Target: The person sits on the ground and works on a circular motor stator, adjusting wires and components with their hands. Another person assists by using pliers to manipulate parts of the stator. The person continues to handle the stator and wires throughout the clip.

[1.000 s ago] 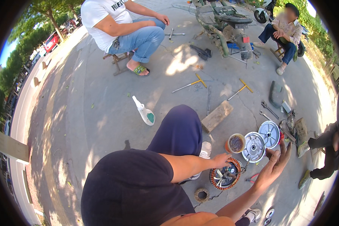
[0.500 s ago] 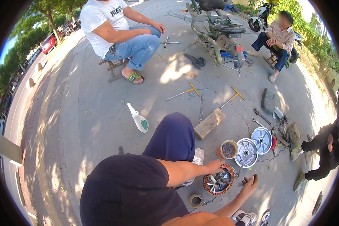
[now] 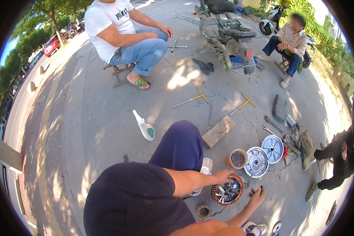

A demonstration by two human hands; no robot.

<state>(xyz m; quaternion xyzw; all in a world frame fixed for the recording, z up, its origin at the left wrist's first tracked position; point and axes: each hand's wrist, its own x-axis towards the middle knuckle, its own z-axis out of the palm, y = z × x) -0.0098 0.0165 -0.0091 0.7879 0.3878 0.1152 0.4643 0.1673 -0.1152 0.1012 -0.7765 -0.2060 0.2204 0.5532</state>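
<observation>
My left hand (image 3: 224, 177) grips the upper left edge of a round motor stator (image 3: 220, 200) with copper windings, dark inner parts and white pieces inside. My right hand (image 3: 257, 195) hovers just right of it with fingers loosely curled and apart, holding nothing visible. A cup of dark liquid (image 3: 237, 158) stands above the stator, beside two silver wheel covers (image 3: 256, 162), one overlapping the other. A metal ring (image 3: 203, 211) lies below left. A pale stone-like wooden block (image 3: 218, 131) lies farther forward, and a white spray-type bottle (image 3: 143, 125) is beyond my left knee.
A seated person in a white shirt (image 3: 116, 31), another (image 3: 291, 43) at back right and a third person's dark legs (image 3: 332, 165) surround the work spot. A partly dismantled scooter (image 3: 232, 43) stands behind. T-handle wrenches (image 3: 246, 100), spanners (image 3: 273, 124) and scattered parts lie on the pavement.
Over the last second my right hand has dropped from above the wheel covers to beside the stator, its raised fingers now curled. My left hand stays on the stator.
</observation>
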